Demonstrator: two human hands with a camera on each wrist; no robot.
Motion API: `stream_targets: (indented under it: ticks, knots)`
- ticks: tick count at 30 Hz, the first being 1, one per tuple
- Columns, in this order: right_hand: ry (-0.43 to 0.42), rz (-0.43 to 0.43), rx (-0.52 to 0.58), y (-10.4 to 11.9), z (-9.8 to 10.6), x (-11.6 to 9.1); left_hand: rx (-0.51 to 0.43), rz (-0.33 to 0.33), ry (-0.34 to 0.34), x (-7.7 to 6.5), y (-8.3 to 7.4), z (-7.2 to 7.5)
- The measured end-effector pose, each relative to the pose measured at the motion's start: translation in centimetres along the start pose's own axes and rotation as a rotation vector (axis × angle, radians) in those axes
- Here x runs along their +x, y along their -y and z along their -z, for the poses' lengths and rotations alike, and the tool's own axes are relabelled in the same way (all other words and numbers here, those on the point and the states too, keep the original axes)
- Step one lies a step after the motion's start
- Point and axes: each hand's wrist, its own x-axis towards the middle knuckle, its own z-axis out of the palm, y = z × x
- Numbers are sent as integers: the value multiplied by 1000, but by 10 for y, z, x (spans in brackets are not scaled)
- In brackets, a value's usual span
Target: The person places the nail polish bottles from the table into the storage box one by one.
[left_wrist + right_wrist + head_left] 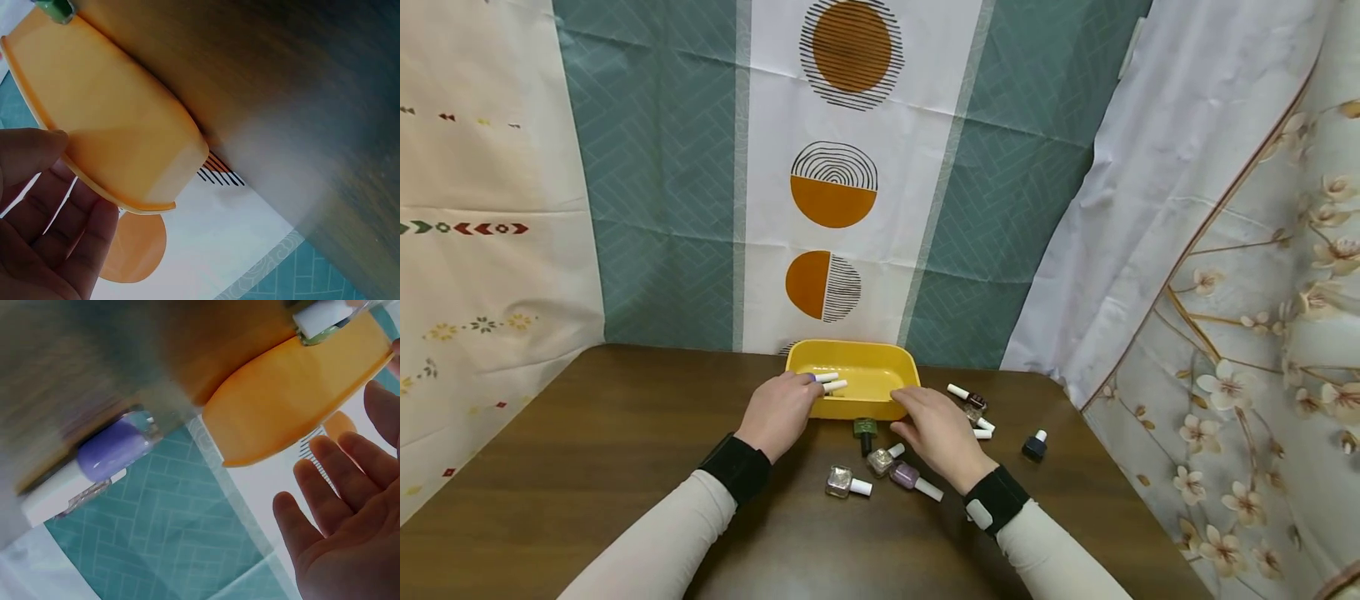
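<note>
A yellow plastic bin (842,408) stands at the back of the table. My left hand (782,408) grips its near wall at the left, thumb (31,150) outside and the other fingers over the rim. White caps (835,386) show inside the bin beside this hand; their bottles are mostly hidden. My right hand (936,425) is by the bin's right front corner, its fingers spread and loosely straight, holding nothing. Before the bin lie a green nail polish bottle (865,432), two glittery ones (838,481) and a purple one (906,476).
Right of my right hand lie a dark red nail polish bottle (976,401) and others with white caps (982,434), partly covered by the hand. A navy bottle (1034,448) is farther right. Patterned curtains (662,167) hang right behind the table (625,467).
</note>
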Motion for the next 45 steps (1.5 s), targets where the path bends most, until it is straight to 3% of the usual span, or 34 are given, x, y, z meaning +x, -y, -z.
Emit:
stream_targets:
  ticks: [10, 23, 34, 45]
  knots:
    - [35, 97, -79, 14, 10, -33, 2, -10, -21, -4, 3, -2]
    - [82, 124, -85, 35, 19, -62, 24, -31, 2, 4, 2, 2]
    - [183, 89, -98, 40, 13, -74, 7, -15, -6, 0, 2, 1]
    - [155, 107, -128, 39, 14, -80, 8, -6, 2, -2, 1, 3]
